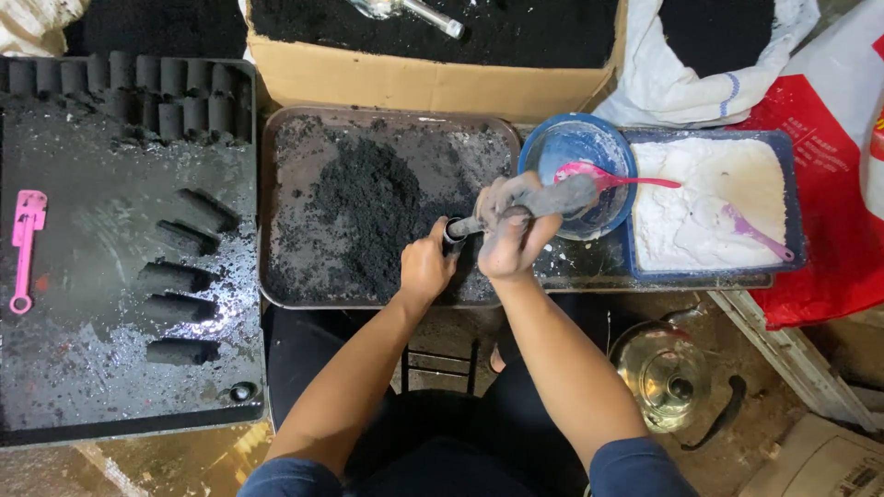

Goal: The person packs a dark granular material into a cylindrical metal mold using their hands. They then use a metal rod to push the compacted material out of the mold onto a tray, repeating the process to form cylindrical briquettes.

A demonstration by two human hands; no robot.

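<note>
Black powder coats my right hand (516, 241), fingers wrapped round the metal tube (516, 213) above the tray (276, 276); my left hand (426, 265) pinches its lower end. I'd hold it level over the tray, I think.

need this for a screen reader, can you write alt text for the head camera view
Seen from above, a person's left hand grips a short dark tube while the right hand holds a rod in it, over a tray of black powder. Black cylinders lie on a dark board at left; a blue bowl and white powder sit at right.
</note>
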